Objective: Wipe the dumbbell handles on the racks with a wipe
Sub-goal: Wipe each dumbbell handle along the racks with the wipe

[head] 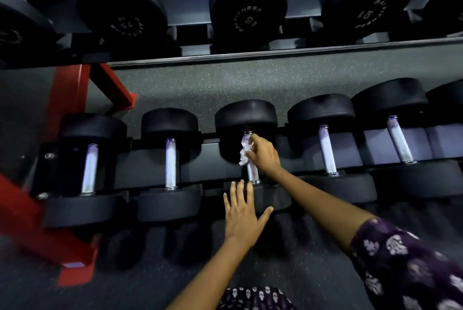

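Nearest, the left hand (241, 212) lies flat with fingers spread and straight on the front head of the third dumbbell (253, 194) from the left end of the lower rack (215, 145); it holds nothing and seems to steady the weight. Just beyond it, the right hand (264, 153) has its fingers curled round a crumpled white wipe (244, 150), pressing it against the upper part of that dumbbell's handle (251, 172), near the rear head. The lower stretch of the handle shows bare metal.

The step in hand looks like the wiping of this third handle, part way along its length. The next move likely calls for drawing the wipe down toward the front head, then shifting both hands to the neighbouring handle (328, 152) on the right.

Farther back, the upper rack (275, 55) carries larger dumbbells (248, 6), whose handles are mostly cut off by the frame's edge.
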